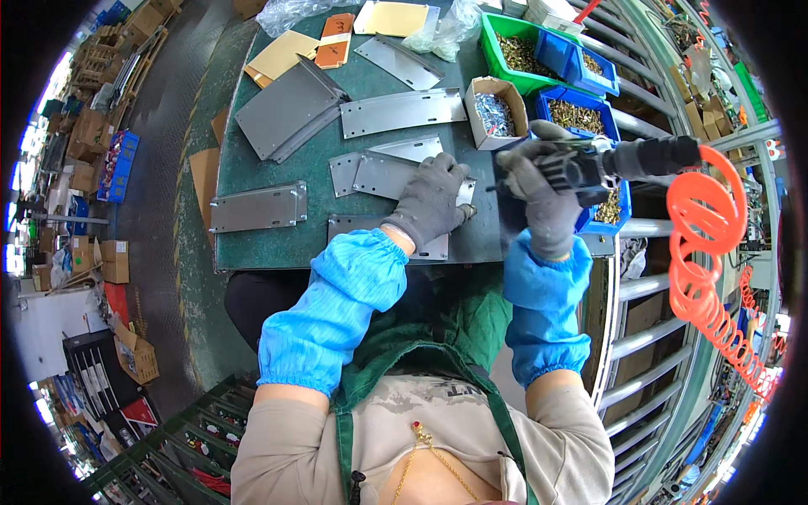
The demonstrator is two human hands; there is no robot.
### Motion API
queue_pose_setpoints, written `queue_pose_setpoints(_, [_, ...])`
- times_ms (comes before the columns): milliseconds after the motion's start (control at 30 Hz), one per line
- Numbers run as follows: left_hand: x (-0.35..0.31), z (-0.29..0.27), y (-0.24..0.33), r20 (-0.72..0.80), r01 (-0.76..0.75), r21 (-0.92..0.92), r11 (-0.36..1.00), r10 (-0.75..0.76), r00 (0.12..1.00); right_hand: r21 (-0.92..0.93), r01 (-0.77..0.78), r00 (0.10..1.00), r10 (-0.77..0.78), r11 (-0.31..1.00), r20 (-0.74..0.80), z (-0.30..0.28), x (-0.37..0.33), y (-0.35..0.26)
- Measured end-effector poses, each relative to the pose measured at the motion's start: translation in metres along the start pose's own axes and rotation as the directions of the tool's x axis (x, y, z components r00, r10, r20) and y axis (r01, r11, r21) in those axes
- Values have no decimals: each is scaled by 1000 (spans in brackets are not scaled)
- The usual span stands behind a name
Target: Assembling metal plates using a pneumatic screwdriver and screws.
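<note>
My left hand [427,200], in a grey glove, bends over the right end of a flat metal bracket [380,175] on the green table. Its fingers grip that end and hide it. Another metal bracket [416,149] lies partly behind this one. My right hand [543,189], also gloved, is closed round a black pneumatic tool [589,164], held above the table's right side. From the tool's rear end runs an orange coiled air hose [707,210]. The tool's working tip is blurred and dark, so I cannot tell what it touches.
Several loose metal plates lie around, including a wide folded panel [286,109] and a long bracket [258,208]. A cardboard box [473,87] of small silvery parts stands near a green bin [488,38] and blue bins [619,126] of brass-coloured fasteners. Metal rollers [648,286] run along the right.
</note>
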State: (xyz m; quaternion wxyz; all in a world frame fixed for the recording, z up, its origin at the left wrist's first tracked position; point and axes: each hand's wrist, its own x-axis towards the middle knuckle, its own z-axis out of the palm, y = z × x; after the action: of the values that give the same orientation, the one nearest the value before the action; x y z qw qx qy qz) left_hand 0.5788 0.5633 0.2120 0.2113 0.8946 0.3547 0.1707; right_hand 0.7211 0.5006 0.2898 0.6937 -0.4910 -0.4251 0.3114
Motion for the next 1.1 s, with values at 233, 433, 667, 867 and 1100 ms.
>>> queue_pose_setpoints(233, [94,-26,13,-205,-116,5,993,114,972,-35,-53,998,53,998,-19,-34,-33,11])
queue_pose_setpoints(433, [171,2,19,417,-240,547,802,-12,909,64,-52,998,51,997,24,-37,-31,19])
queue_pose_setpoints(667, [171,14,6,191,-166,435,885,89,977,120,-34,999,32,992,17,-43,-32,25])
queue_pose_setpoints(867, [147,-1,-6,-74,-114,229,967,134,988,103,-60,998,61,993,-8,-41,-32,24])
queue_pose_setpoints(1100, [89,-3,-41,-143,-149,-840,521,52,988,120,-41,999,41,992,2,-36,-32,21])
